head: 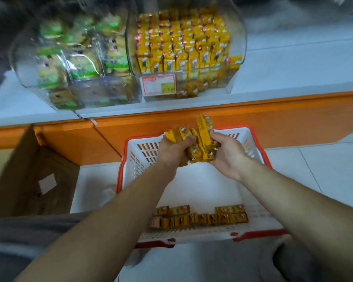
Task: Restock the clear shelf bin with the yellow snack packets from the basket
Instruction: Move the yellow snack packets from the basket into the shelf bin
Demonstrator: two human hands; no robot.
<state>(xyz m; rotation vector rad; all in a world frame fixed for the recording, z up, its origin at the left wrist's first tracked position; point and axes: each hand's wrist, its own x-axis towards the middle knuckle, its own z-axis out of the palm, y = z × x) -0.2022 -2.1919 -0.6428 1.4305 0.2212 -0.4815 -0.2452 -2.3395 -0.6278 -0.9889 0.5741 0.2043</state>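
Both my hands hold one bunch of yellow snack packets (200,139) above the far end of the white basket with a red rim (120,171). My left hand (172,151) grips the bunch from the left and my right hand (226,153) grips it from the right. Several more yellow packets (200,217) lie in rows at the near end of the basket floor. The clear shelf bin (237,47) stands on the shelf above, packed with upright yellow packets behind a price label (158,84).
A second clear bin (27,64) with green-and-white snack packs stands left of the yellow one. The orange shelf front (273,119) runs across the view. An open cardboard box (29,176) sits on the floor left of the basket. White floor tiles (324,169) lie to the right.
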